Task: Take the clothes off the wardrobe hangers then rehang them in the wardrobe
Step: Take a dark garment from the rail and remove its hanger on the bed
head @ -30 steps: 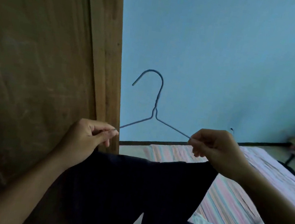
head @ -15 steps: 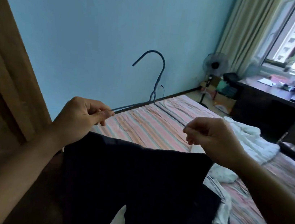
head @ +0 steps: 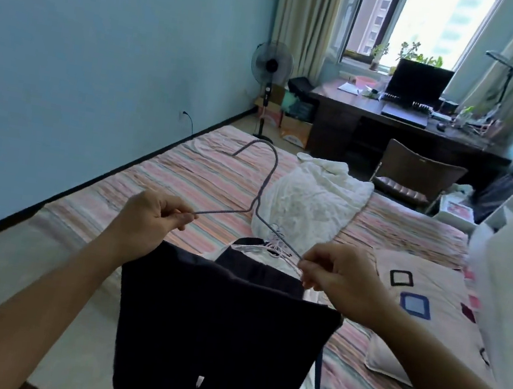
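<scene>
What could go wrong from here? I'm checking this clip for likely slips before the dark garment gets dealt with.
The left hand and right hand only pinch the ends of the thin wire hanger, so it may twist or slip. The dark garment hangs loosely below and could slide off. The hanger's lower end sits close to the white hangers on the bed and might snag them.

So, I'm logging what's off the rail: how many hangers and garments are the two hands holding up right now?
Wire hanger, pinched by left hand and right hand: 1
Dark garment hanging below it: 1
Total: 2
</scene>
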